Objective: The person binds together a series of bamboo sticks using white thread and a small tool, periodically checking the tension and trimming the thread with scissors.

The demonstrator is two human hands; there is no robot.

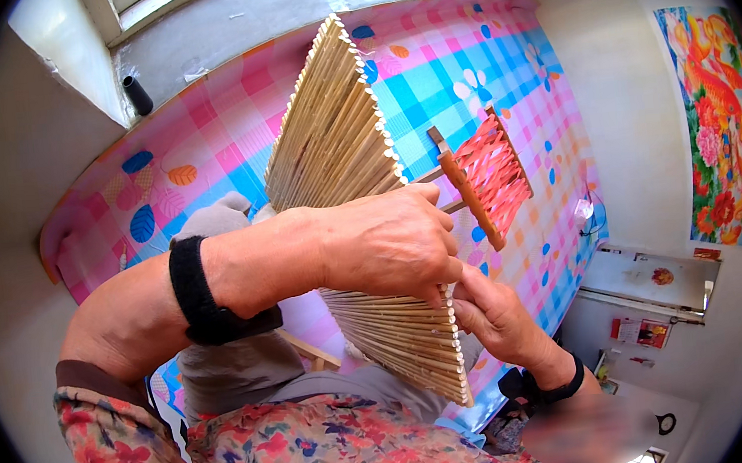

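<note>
A stiff mat of thin tan stalks [326, 138], laid side by side with pale cut ends, stands tilted across my lap. My left hand [390, 243] reaches over its middle from the left, fingers curled down at its right edge. My right hand [497, 319] comes up from the lower right to the same edge, thumb and forefinger closed together. The fingertips of both hands meet there. Whatever lies between the right fingertips is hidden or too small to make out.
A small wooden stool [467, 188] with a red woven seat lies beyond the mat on a pink and blue plaid cover [225, 111]. A dark thread spool [137, 95] is at the far left by the grey ledge [272, 40]. A colourful poster [718, 127] hangs on the right wall.
</note>
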